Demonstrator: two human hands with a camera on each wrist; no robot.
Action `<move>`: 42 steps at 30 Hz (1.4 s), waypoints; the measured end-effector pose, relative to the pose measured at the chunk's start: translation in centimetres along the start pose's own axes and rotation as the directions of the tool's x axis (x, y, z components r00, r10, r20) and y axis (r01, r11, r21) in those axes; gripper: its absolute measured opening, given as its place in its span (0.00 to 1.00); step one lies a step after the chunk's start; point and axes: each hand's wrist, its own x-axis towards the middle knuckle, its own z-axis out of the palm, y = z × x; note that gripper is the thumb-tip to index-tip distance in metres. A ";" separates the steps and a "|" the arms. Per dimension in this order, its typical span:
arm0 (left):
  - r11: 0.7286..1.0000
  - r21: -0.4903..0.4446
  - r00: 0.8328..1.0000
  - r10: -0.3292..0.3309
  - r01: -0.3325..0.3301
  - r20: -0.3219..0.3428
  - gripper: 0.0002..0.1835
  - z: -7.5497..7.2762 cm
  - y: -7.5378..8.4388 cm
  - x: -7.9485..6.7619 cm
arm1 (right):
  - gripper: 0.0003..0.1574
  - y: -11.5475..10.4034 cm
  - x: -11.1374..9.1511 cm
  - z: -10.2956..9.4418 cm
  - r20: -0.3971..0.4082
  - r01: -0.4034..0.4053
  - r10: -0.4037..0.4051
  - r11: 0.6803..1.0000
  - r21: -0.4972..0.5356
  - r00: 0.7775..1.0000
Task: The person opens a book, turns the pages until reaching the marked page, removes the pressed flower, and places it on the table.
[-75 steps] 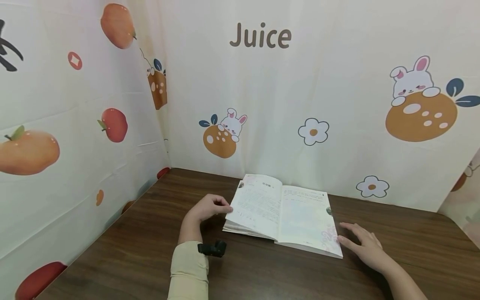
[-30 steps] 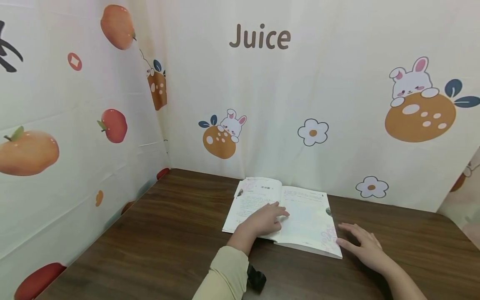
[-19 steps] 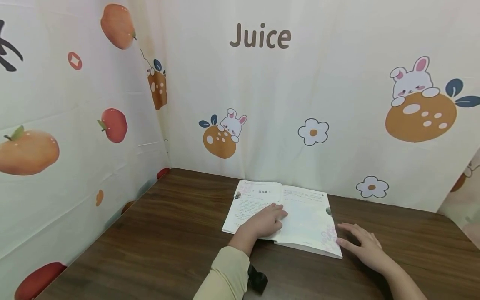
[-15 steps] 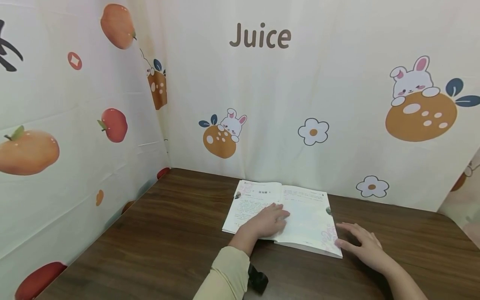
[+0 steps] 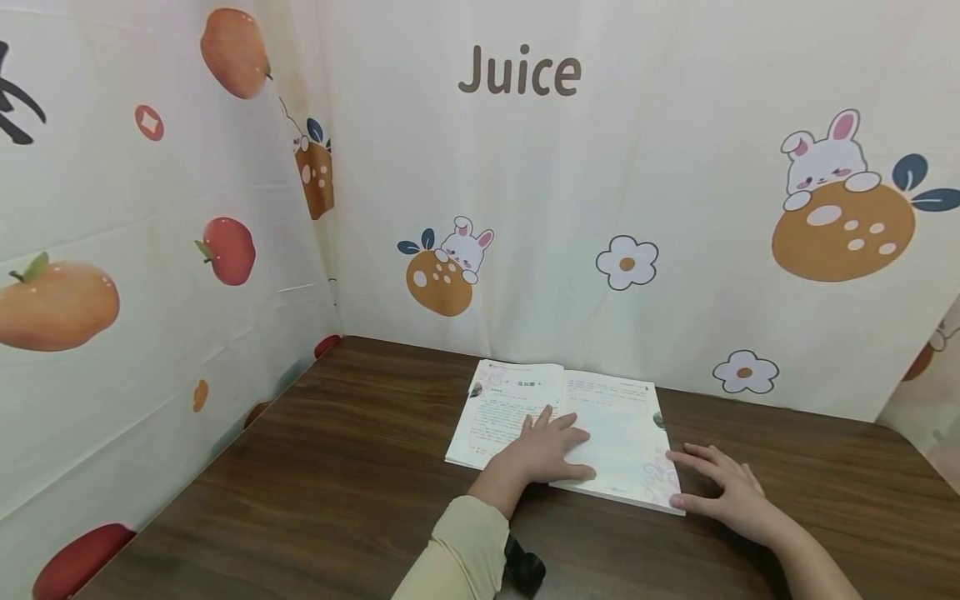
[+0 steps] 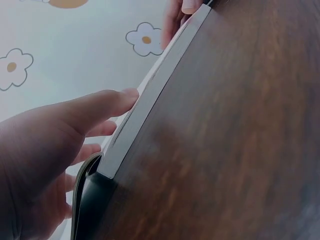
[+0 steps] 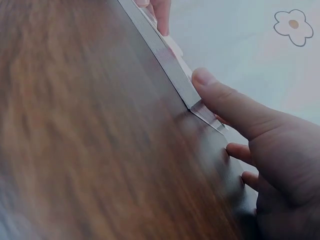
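Observation:
An open book with printed white pages lies flat on the table. My left hand rests across its middle with the fingers spread, covering the lower part of the fold. In the left wrist view the left thumb lies along the top of the near edge, above the thick page block. My right hand is at the book's lower right side, fingers loosely bent and fingertips at the page edge. The right wrist view shows the right thumb on the corner of the pages, with the other fingers beside the book.
The dark wooden table extends around the book. A white curtain printed with fruit, rabbits and flowers stands right behind it, and another printed sheet runs along the left. A black device is strapped to the left wrist.
The left hand let go of the left page's edge, crossed to the middle, and the page came down flat. Since then its fingers have spread, and the right hand has shifted slightly onto the book's edge.

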 end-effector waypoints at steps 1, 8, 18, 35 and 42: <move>1.000 -0.001 1.000 -0.002 0.002 0.002 0.33 0.0 0.0 0.0 | 0.36 0.0 0.0 0.0 -0.002 0.001 -0.001 1.000 -0.002 1.000; 1.000 0.006 1.000 -0.022 0.022 -0.013 0.40 0.2 0.5 0.0 | 0.35 0.0 0.1 0.1 -0.018 -0.014 0.014 1.000 -0.009 1.000; 0.977 0.197 0.986 0.104 -0.078 -0.128 0.41 0.5 1.2 0.3 | 0.33 -0.6 0.4 0.1 -0.043 -0.034 0.032 0.999 -0.042 0.999; 0.964 0.221 0.970 0.183 -0.146 -0.160 0.26 0.9 2.1 0.4 | 0.31 -1.1 0.5 0.0 -0.049 -0.071 0.069 0.996 -0.046 0.996; 0.957 0.237 0.958 0.215 -0.168 -0.190 0.18 0.7 2.2 0.3 | 0.35 -0.9 0.4 0.0 -0.028 -0.127 0.128 0.991 0.034 0.991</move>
